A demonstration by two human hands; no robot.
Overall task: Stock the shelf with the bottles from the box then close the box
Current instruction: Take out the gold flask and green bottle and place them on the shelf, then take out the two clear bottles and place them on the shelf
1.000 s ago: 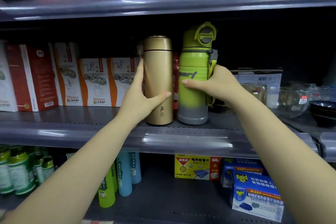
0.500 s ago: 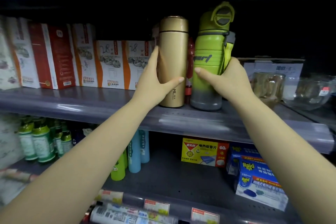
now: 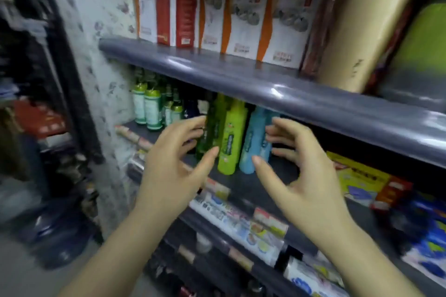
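Note:
The gold bottle [image 3: 362, 24] and the green bottle [image 3: 424, 38] stand side by side on the grey shelf [image 3: 241, 79] at the upper right, cut off by the frame edge. My left hand [image 3: 173, 164] and my right hand [image 3: 299, 176] hang in front of the lower shelf, fingers loosely spread, holding nothing. Both hands are well below the two bottles and apart from them. The box is not in view.
White and orange cartons [image 3: 243, 19] line the grey shelf left of the gold bottle. Behind my hands stand green and blue spray bottles [image 3: 231, 137] and small green-capped bottles [image 3: 149, 106]. Yellow and blue packets [image 3: 357, 181] lie at right. The floor shows at lower left.
Both hands have let go of the gold and green bottles and dropped down in front of the lower shelf. The view has swung down and to the left.

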